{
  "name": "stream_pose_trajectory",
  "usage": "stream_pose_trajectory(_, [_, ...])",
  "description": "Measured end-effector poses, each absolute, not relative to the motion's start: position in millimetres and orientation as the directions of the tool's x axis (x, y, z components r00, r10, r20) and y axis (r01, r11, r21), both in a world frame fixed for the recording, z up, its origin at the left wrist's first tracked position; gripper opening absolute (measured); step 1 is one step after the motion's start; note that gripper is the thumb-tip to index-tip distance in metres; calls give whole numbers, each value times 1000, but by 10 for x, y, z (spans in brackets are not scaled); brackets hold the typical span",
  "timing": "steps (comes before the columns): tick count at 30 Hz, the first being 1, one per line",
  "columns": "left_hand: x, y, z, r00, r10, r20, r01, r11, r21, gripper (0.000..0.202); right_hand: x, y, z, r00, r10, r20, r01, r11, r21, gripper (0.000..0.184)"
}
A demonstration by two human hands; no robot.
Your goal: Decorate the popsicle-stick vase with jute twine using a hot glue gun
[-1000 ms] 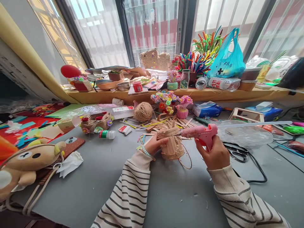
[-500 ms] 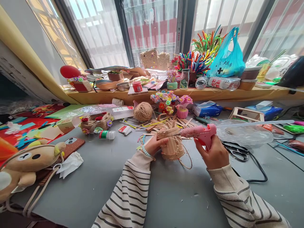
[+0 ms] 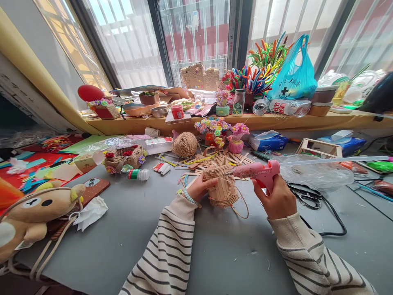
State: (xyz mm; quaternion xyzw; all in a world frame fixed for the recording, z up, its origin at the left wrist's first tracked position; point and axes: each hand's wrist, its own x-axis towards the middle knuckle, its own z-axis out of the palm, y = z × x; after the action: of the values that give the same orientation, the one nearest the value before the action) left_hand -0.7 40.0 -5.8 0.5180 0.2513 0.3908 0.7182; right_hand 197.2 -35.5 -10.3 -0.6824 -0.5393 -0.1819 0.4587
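My left hand point(image 3: 199, 187) grips the left side of a small pot point(image 3: 221, 187) made of wooden sticks and wound with jute twine, standing on the grey table point(image 3: 138, 229). My right hand point(image 3: 276, 198) is wrapped round the handle of a pink hot glue gun point(image 3: 256, 171). Its nozzle points left and touches the pot's upper rim. A long clear glue stick point(image 3: 331, 160) juts out of the gun's back to the right. A loose end of twine point(image 3: 241, 211) curls on the table below the pot.
A ball of jute twine point(image 3: 184, 144), loose wooden sticks point(image 3: 233, 157) and small flower pots point(image 3: 236, 139) lie behind the pot. Scissors point(image 3: 303, 196) and the gun's black cord point(image 3: 331, 217) are to the right, a phone point(image 3: 93, 187), a tissue point(image 3: 90, 211) and a plush bear point(image 3: 33, 213) to the left. The cluttered windowsill point(image 3: 276, 121) runs behind.
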Motion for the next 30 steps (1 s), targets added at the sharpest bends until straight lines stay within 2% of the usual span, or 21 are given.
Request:
stream_pose_trajectory(20, [-25,459,-133,603,795,70,-319,160,934,57,2001,-348,-113,360,539,762,914,-42,-402,36])
stream_pose_trajectory(30, [-34,484,-171,610,789,81,-331,161,930,57,1996,-347,-115,312,506,804,938,-30,-344,31])
